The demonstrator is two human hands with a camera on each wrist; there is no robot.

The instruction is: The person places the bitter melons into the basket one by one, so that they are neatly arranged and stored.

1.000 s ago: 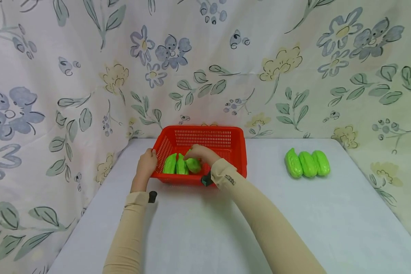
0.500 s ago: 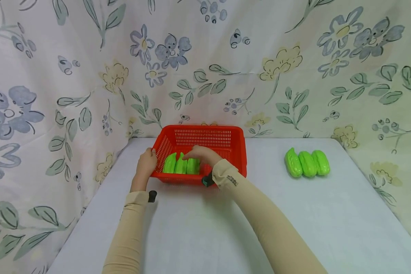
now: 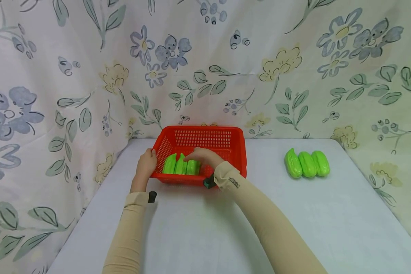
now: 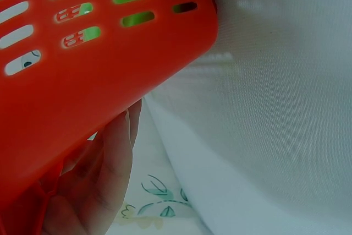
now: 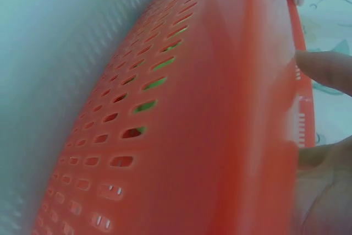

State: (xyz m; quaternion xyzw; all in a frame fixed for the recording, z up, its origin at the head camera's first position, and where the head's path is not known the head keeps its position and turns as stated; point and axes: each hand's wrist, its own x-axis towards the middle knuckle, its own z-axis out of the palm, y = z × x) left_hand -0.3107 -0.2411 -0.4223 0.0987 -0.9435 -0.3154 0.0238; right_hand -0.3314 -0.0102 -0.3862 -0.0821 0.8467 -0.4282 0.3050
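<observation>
A red plastic basket (image 3: 210,180) with slotted walls stands near the table's back edge. My left hand (image 3: 146,163) grips its left rim; in the left wrist view, the fingers (image 4: 116,163) curl under that rim. Inside, at the left, lie three shiny light-green, elongated vegetable-shaped pieces side by side. My right hand (image 3: 205,156) reaches in over the front wall and holds the rightmost green piece (image 3: 193,167), its fingers bent over the far end. In the right wrist view, a finger (image 5: 327,70) and thumb show beyond the basket wall, which hides the piece and their contact with it.
Three more green pieces (image 3: 308,164) lie side by side on the white table (image 3: 277,156), to the basket's right. A flower-printed curtain (image 3: 205,68) hangs behind the table and along its left side.
The rightmost green piece in the basket has turned from end-on to lying in line beside the other two. My right hand has lowered and shifted slightly right; my left hand stays on the rim.
</observation>
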